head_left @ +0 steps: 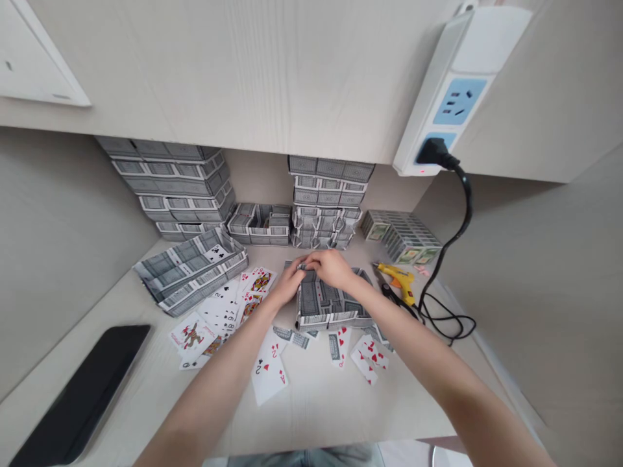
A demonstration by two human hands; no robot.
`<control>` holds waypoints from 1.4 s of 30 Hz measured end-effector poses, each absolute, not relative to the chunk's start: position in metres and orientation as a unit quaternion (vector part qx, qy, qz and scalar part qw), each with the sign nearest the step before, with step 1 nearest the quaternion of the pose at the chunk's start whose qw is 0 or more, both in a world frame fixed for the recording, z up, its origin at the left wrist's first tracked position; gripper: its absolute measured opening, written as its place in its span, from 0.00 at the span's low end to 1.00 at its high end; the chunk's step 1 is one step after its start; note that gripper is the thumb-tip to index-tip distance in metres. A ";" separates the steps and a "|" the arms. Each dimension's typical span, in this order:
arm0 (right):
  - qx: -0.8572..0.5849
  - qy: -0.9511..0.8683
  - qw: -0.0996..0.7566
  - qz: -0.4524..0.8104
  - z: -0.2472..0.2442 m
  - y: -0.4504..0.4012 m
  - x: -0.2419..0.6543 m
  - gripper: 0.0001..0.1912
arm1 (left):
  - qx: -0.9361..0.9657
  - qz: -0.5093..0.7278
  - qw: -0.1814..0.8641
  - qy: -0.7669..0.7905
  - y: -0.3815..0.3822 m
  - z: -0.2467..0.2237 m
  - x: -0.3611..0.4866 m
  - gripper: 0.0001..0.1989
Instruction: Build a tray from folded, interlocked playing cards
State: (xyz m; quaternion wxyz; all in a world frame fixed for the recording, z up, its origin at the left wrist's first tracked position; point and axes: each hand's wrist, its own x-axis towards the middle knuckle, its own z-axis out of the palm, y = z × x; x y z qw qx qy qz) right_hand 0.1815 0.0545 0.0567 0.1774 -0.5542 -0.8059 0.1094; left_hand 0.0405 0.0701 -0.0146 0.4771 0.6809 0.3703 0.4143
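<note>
A grey box made of playing cards (335, 301) sits at the middle of the desk, open at the top. My left hand (291, 280) has its fingers closed on the box's back left corner. Beside it, my right hand (328, 266) pinches the same rim, its fingertips close to the left ones. Loose cards (268, 370) lie face up in front and to the left, with cut card pieces (370, 355) nearer the front right. A longer card box (195, 269) rests tilted on the left.
Stacked card boxes (178, 188) stand at the back left, and another stack (328, 201) at the back middle. A yellow glue gun (399, 280) with a black cable lies right. A power strip (452, 97) hangs above; a black tablet-like object (82, 395) lies front left.
</note>
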 end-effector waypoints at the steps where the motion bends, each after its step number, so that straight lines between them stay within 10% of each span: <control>1: -0.553 -0.806 0.181 0.110 0.056 0.055 0.181 0.10 | 0.684 0.415 0.471 0.372 0.070 -0.013 0.041 0.24; 42: -0.530 -0.795 0.243 0.170 0.056 0.048 0.217 0.07 | 0.614 0.422 0.554 0.372 0.070 -0.013 0.045 0.15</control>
